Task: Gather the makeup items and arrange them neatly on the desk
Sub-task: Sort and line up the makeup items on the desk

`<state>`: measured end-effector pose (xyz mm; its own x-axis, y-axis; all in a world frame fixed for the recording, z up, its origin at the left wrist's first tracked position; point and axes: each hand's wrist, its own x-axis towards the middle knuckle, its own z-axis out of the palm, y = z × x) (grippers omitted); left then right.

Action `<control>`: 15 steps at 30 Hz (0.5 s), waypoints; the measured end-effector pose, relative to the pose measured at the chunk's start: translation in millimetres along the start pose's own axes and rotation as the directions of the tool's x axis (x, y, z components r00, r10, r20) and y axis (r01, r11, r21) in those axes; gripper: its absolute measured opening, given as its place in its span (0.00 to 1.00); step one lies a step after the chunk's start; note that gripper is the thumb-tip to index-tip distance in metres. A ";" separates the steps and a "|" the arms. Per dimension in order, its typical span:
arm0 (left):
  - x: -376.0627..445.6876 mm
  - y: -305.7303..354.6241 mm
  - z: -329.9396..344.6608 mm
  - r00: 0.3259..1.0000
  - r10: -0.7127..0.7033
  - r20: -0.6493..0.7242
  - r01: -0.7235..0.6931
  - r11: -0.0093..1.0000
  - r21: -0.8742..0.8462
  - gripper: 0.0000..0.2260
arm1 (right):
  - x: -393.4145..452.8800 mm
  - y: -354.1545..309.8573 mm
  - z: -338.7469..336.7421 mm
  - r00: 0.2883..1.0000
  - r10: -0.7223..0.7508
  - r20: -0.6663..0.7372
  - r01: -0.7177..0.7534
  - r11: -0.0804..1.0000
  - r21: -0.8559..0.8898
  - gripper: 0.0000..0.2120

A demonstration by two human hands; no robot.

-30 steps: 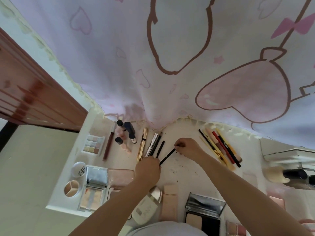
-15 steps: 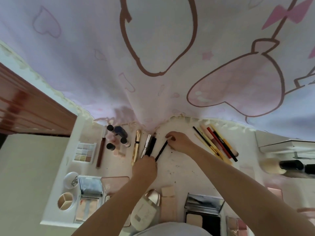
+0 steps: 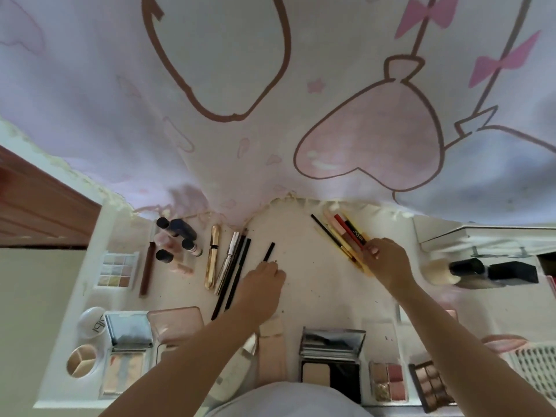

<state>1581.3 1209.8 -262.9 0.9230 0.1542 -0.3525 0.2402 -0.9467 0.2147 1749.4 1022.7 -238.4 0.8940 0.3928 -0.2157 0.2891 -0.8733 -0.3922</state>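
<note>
Pinching the near end of a thin black pencil (image 3: 268, 252) mid-table, your left hand (image 3: 261, 283) grips it while your right hand (image 3: 385, 264) fingers close on the pencil bunch (image 3: 343, 236) far right.

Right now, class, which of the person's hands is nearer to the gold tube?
Left. The left hand lies just right of the gold tube, past the black pencils; the right hand is far across at the coloured pencils.

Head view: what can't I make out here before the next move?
- Left hand: covers the near end of the short black pencil; grip unclear.
- Right hand: hides the near ends of the pencil bundle.
- Dark palette: blurred, partly behind the right forearm.
- Basket: cut off by the right edge.
</note>
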 end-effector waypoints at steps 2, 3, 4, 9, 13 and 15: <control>8.1 10.2 -0.1 0.997 0.044 0.067 -0.045 0.999 0.021 0.13 | 4.7 0.6 1.5 1.000 0.000 -0.005 0.000 1.000 -0.003 0.13; 11.2 13.4 -1.0 0.995 0.042 0.091 -0.045 0.998 0.036 0.13 | 8.6 -2.2 3.2 1.000 -0.007 0.000 0.007 1.000 -0.022 0.15; 13.4 15.2 -1.9 0.994 0.028 0.104 -0.034 0.998 0.054 0.13 | 13.0 -5.8 5.2 1.000 -0.020 0.010 0.020 0.998 -0.055 0.17; 17.7 13.6 -9.1 0.991 -0.080 0.104 0.068 0.991 0.113 0.14 | 29.3 -16.6 15.7 0.995 -0.065 0.070 0.081 0.965 -0.249 0.13; 13.9 6.8 -12.4 0.983 -0.130 0.127 0.110 0.982 0.155 0.15 | 29.8 -19.2 19.7 0.995 -0.064 0.079 0.088 0.937 -0.338 0.10; 11.3 2.2 -14.4 0.983 -0.139 0.123 0.117 0.979 0.167 0.15 | 29.9 -21.7 21.2 0.992 -0.086 0.090 0.115 0.916 -0.384 0.09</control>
<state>1596.5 1213.6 -253.3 0.8366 0.2479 -0.4884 0.2930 -0.9560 0.0166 1762.5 1059.5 -255.3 0.8310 0.4913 -0.2610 0.4990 -0.8656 -0.0406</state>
